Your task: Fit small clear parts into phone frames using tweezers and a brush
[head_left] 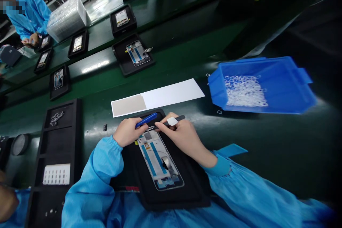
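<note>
An open phone frame [160,162] lies in a black tray [192,188] right in front of me. My left hand [127,131] is closed round a blue pen-like tool [146,119] at the frame's top end. My right hand [181,137], a white cot on one fingertip, grips dark tweezers [176,119] whose tip meets the same top edge of the frame. Both hands wear blue sleeves.
A blue bin [280,96] with small white parts sits to the right. A white sheet [171,94] lies beyond the tray. A black compartment tray [57,142] stands at left. Several trays with phones [135,55] ride the green belt; a person in blue [29,14] works far left.
</note>
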A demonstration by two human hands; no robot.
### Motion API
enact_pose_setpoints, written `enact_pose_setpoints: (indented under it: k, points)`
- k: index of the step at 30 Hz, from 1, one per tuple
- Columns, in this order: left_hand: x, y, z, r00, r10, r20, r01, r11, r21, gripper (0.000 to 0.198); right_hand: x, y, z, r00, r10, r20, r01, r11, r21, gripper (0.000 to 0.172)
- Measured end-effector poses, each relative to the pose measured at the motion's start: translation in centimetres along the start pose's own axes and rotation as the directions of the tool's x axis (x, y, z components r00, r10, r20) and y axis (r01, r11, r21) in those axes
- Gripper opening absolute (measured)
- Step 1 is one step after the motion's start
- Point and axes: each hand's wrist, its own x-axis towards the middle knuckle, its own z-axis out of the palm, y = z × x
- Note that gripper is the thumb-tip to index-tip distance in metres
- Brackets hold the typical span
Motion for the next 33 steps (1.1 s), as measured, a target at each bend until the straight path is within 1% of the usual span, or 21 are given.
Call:
enact_pose_setpoints:
  k: [14, 19, 26, 33]
  points:
    - [-0.08, 0.32, -0.15, 1.0, 0.0, 0.003, 0.0, 1.0, 0.027, 0.021, 0.06, 0.01, -0.11, 1.0, -0.023, 0.018, 0.024, 1.0, -0.014, 0.031]
    - [-0.01, 0.18, -0.08, 1.0, 0.003, -0.002, -0.003, 0.999, 0.034, 0.021, 0.07, -0.19, -0.1, 0.999, -0.035, -0.006, 0.035, 0.999, -0.024, 0.034]
    - [-0.06, 0.35, -0.11, 1.0, 0.0, 0.0, 0.0, 0.999, 0.043, 0.018, 0.09, -0.33, -0.16, 1.0, -0.029, 0.006, 0.029, 1.0, -0.001, 0.033]
    - [-0.08, 0.35, -0.04, 1.0, -0.002, -0.001, 0.002, 0.999, 0.042, 0.018, 0.07, -0.23, -0.08, 1.0, -0.03, 0.002, 0.03, 0.999, -0.013, 0.033]
